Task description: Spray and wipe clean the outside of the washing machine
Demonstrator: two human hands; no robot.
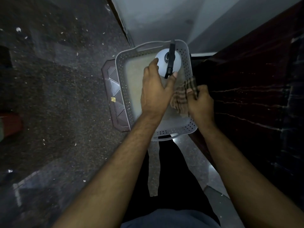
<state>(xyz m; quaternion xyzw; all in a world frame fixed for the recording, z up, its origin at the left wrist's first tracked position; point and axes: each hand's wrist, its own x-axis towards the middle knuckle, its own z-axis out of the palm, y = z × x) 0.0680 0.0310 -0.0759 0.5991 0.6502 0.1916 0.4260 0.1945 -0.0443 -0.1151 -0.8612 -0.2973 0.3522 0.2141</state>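
Left hand (pixel 154 89) spread around one spray bottle (pixel 162 63); right hand (pixel 199 102) grips one cloth (pixel 181 96); one basket (pixel 123 89).

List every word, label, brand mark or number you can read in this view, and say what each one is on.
No readable words or numbers.
Small gold emblem on the brown stool under the basket: crown-like mark, no legible lettering.
Spray bottle, touched by the left hand: no label visible.
Checked cloth in the right hand: pattern only.
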